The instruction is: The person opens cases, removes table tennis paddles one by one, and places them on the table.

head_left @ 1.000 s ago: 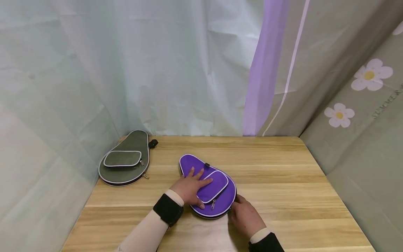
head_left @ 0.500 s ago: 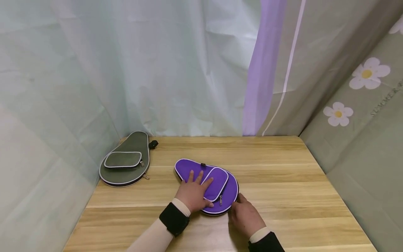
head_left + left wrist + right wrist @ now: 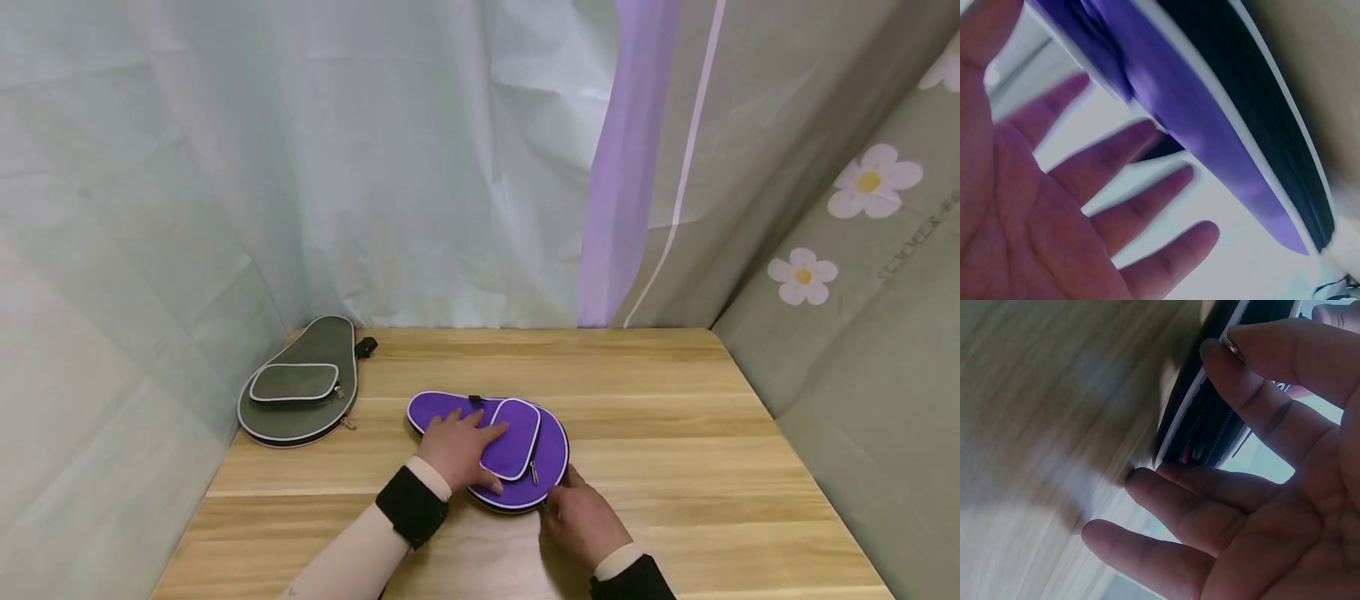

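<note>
A purple paddle-shaped zip case (image 3: 551, 446) with white piping lies flat on the table, its narrow end to the left. My left hand (image 3: 457, 450) rests on it with fingers spread, beside the raised front pocket (image 3: 512, 442). In the left wrist view the fingers are straight and the case's black side band (image 3: 1235, 81) shows. At the case's lower right edge is my right hand (image 3: 587, 518). Its thumb and index finger pinch a small metal zipper pull (image 3: 1232, 347), mostly hidden between them. A bit of red shows at the zipper band (image 3: 1210, 434).
A dark green case (image 3: 300, 417) of the same shape, with a black strap (image 3: 365, 347), lies at the table's far left corner. Curtains (image 3: 450, 167) hang behind and along both sides of the wooden table (image 3: 675, 417).
The purple case has turned anticlockwise, its narrow end swinging toward me and left. My left hand has shifted slightly with it. The right hand stays at nearly the same spot.
</note>
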`<state>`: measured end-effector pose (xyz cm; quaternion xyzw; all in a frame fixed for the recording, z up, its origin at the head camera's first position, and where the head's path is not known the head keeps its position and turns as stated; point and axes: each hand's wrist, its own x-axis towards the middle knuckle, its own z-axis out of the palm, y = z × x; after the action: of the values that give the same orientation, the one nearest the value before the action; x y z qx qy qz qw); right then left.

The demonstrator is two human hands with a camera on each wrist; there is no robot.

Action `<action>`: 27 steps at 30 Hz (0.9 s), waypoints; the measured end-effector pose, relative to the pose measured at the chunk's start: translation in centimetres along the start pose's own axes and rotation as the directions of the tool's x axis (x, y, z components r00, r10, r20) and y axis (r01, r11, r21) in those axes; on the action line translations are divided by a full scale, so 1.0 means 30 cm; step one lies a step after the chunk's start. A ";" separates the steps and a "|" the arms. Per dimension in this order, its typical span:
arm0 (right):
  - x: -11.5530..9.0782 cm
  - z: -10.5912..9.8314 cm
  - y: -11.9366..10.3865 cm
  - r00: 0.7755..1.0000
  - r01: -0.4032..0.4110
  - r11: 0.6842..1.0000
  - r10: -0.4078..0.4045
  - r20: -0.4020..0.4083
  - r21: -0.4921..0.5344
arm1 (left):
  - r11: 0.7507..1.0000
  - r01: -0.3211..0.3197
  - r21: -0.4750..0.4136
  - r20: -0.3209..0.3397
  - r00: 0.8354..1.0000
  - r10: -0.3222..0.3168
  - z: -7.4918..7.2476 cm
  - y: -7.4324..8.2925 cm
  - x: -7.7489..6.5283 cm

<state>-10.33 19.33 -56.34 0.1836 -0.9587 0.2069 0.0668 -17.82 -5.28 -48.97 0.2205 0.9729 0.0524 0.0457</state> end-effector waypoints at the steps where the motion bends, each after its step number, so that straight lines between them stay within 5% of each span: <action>1: -0.003 0.025 0.021 1.000 0.013 1.000 -0.013 -0.003 -0.003 | 0.999 -0.028 -0.027 0.022 0.999 0.029 -0.005 -0.024 0.010; 6: -0.007 0.108 0.087 1.000 -0.025 0.999 0.025 -0.009 -0.021 | 0.980 -0.116 -0.161 0.106 0.985 0.134 0.009 -0.127 0.059; 9: -0.003 0.117 0.096 1.000 -0.018 0.999 0.017 -0.023 -0.030 | 0.972 -0.110 -0.209 0.141 0.980 0.141 0.010 -0.150 0.066; 22: 0.013 0.117 0.109 0.997 -0.070 0.995 0.067 -0.046 -0.064 | 0.990 -0.016 -0.143 0.138 0.990 0.036 0.027 -0.105 0.059; 27: 0.012 0.148 0.131 0.997 -0.071 0.993 0.067 -0.039 -0.095 | 0.992 -0.021 -0.125 0.114 0.993 0.035 0.099 -0.119 0.073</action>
<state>-12.39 20.67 -61.76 0.1433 -0.9720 0.1657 0.0854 -20.98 -7.28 -52.50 0.2335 0.9603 0.1001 0.1149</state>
